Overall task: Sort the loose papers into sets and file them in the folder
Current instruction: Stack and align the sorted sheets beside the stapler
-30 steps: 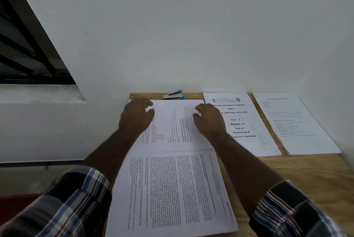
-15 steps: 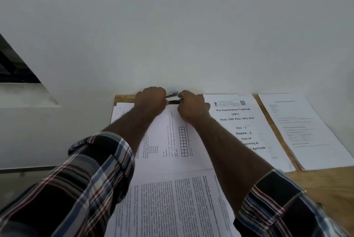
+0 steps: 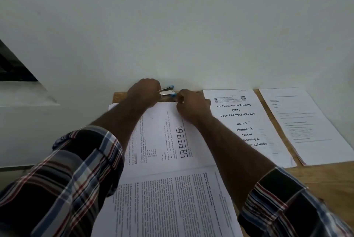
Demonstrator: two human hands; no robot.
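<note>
A small blue and silver stapler (image 3: 168, 91) lies at the back of the wooden table (image 3: 316, 177), against the wall. My left hand (image 3: 144, 92) grips its left end. My right hand (image 3: 192, 105) touches its right end with curled fingers, at the top edge of a printed sheet (image 3: 164, 137). That sheet lies sideways under both forearms. A second printed sheet (image 3: 168, 204) lies nearer to me, overlapping it. No folder is in view.
To the right lie a "Pre Examination Training" paper set (image 3: 247, 122) and another white paper set (image 3: 306, 125), side by side. A white wall rises directly behind the table. A window ledge (image 3: 24, 99) is at the left.
Both hands moved from resting on the sheet to the stapler at the back edge. The left hand now grips it, and the view has shifted closer.
</note>
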